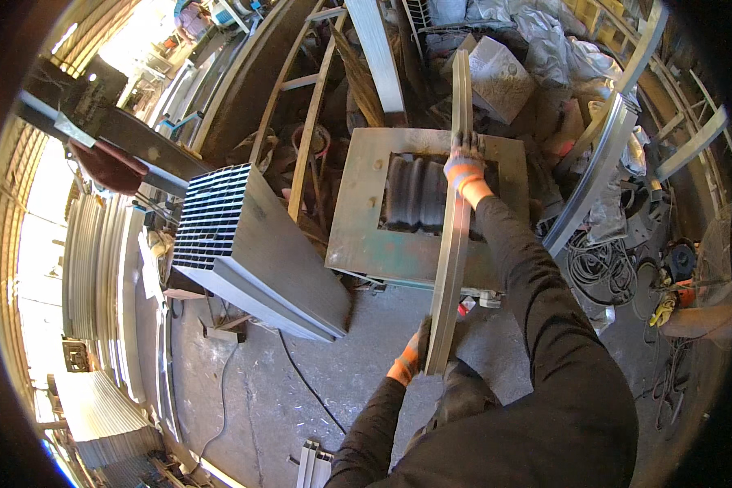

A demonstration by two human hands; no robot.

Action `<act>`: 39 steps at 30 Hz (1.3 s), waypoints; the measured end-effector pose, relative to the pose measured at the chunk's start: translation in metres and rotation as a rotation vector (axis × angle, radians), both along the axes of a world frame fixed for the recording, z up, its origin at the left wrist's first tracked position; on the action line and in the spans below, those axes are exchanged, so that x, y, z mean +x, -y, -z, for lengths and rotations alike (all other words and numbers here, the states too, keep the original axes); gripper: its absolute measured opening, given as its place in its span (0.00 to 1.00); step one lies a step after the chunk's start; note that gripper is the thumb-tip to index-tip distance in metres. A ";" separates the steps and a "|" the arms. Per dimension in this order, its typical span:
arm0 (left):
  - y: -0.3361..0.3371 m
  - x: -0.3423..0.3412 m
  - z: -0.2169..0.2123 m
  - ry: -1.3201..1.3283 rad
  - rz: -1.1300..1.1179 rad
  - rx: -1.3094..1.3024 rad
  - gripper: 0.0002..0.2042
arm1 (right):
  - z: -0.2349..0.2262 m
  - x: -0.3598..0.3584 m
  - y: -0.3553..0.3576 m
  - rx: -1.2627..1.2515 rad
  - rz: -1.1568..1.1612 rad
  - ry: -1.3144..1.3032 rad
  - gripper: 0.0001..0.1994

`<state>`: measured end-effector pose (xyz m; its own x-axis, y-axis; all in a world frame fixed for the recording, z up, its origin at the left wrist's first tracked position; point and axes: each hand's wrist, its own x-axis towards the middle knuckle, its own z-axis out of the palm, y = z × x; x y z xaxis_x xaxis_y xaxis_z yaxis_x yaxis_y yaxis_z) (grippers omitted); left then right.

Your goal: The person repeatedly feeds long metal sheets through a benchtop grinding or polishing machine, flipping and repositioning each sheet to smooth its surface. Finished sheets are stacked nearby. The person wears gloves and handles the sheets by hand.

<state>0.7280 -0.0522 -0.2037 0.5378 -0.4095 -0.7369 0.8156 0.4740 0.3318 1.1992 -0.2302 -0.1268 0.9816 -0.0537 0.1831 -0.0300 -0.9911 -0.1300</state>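
A long grey metal profile (450,268) with a lengthwise groove lies across the machine's metal top (354,187), its near end jutting out toward me. My left hand (417,348), in a dark glove with an orange cuff, is closed on the side of that near end. Farther along, over the machine, my right hand (466,168) in a matching glove grips the profile from above. Dark ribbed rollers (415,193) show through a rectangular opening in the machine's top; the profile and my right arm cover part of that opening.
A tall stack of metal profiles (281,252) stands left of the machine. To the right, a long metal bar (590,175) leans near coiled cables (598,268). A black cable (309,386) runs over the floor. Another person (191,20) is at the far left.
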 end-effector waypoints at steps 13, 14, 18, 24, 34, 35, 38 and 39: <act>-0.006 -0.006 0.006 -0.055 0.026 -0.043 0.38 | 0.018 -0.019 -0.007 0.082 -0.046 -0.014 0.28; -0.009 -0.030 0.006 -0.088 0.046 -0.081 0.39 | 0.014 -0.045 -0.010 0.061 -0.057 0.017 0.28; -0.026 -0.131 0.001 -0.130 0.113 -0.202 0.41 | 0.000 -0.152 -0.025 0.162 -0.063 -0.086 0.29; -0.072 -0.310 -0.001 -0.185 0.103 -0.245 0.40 | -0.002 -0.329 -0.061 0.192 -0.092 -0.095 0.26; -0.141 -0.589 0.030 0.117 0.208 0.032 0.37 | -0.007 -0.591 -0.115 0.167 -0.170 0.017 0.26; -0.150 -0.609 0.030 -0.078 0.137 -0.267 0.39 | -0.008 -0.612 -0.120 0.170 -0.174 0.039 0.26; -0.160 -0.656 0.035 -0.270 0.023 -0.396 0.40 | -0.006 -0.664 -0.129 0.259 -0.224 0.004 0.24; -0.164 -0.664 0.034 -0.242 0.087 -0.263 0.42 | -0.005 -0.672 -0.130 0.280 -0.247 0.085 0.25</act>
<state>0.0635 0.1115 -0.2380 0.3159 -0.6382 -0.7021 0.8966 0.4429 0.0008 0.5276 -0.1004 -0.1218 0.9532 0.1231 0.2763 0.2278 -0.8929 -0.3883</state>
